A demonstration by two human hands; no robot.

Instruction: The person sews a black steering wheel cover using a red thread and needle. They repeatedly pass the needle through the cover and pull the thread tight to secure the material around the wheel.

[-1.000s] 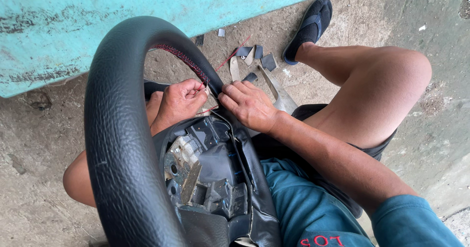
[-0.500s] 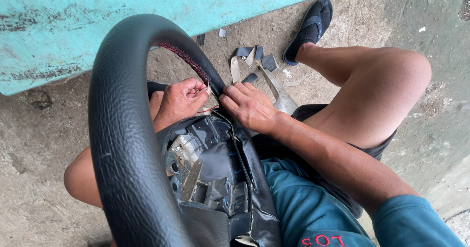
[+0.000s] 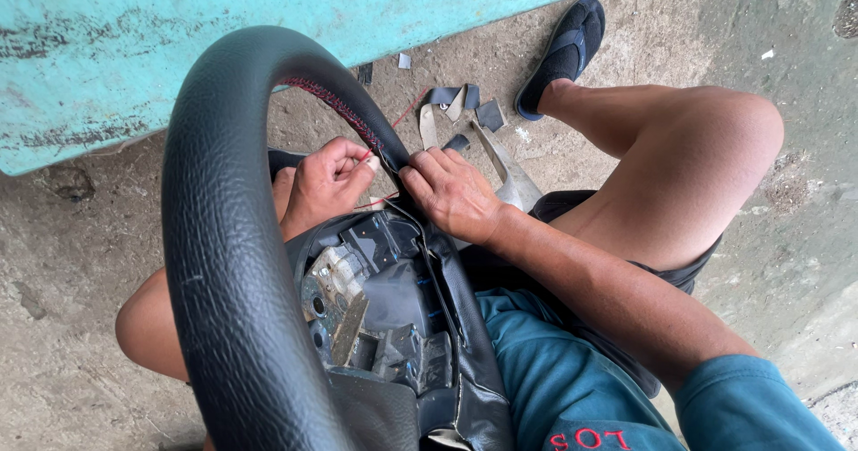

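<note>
item: steering wheel [image 3: 223,263], black grained leather cover, held upright in the lap of a seated person, rim nearest the camera. a line of red stitching [image 3: 335,107] is seen along the inner edge of the rim at the top. the bare hub [image 3: 371,299], with metal and plastic parts exposed, is seen inside the rim. left hand [image 3: 326,183]: passed through the wheel opening, fingers closed in a pinch at the inner seam, where a red thread [image 3: 407,111] is drawn taut; a needle cannot be made out. right hand [image 3: 451,192]: laid on the rim just beside the left, fingertips pressed on the leather at the seam. surroundings: leather scraps [image 3: 460,111] scattered on the concrete floor [image 3: 71,263] beyond the hands; a dark sandal [image 3: 563,53] worn on the right foot; a turquoise board [image 3: 179,31] set along the top.
</note>
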